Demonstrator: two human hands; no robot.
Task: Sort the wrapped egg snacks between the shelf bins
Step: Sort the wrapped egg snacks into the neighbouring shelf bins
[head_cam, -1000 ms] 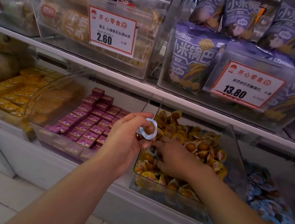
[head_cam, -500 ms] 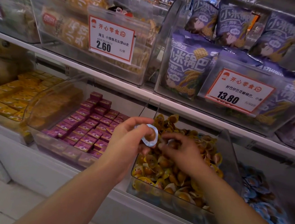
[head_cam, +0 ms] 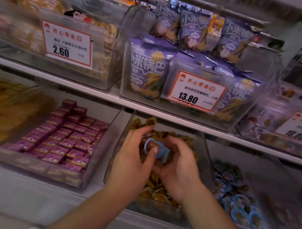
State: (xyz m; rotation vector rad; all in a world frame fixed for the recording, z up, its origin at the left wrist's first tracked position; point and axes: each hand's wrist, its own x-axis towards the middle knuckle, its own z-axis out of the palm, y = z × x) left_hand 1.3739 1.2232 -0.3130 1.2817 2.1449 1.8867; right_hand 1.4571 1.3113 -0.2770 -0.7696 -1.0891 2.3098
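Nearest, two bare forearms are raised over the yellow bin (head_cam: pixel 203 155) of yellow-wrapped eggs (head_cam: pixel 157 195). A blue-wrapped egg (head_cam: pixel 150 145) is pinched by the left hand (head_cam: pixel 133 161), thumb laid on its rim, above that bin. Close beside it, the right hand (head_cam: pixel 180 165) is curled round what seems to be a second blue wrapper (head_cam: pixel 163 153), though blur hides its contents. To the right, more blue-wrapped eggs are heaped in the blue bin (head_cam: pixel 235 193); to the left, pink boxes (head_cam: pixel 67 138) are stacked in rows. Farther up, purple bags (head_cam: pixel 148 68) and price tags (head_cam: pixel 195 91) are set on the upper shelf (head_cam: pixel 92 90).
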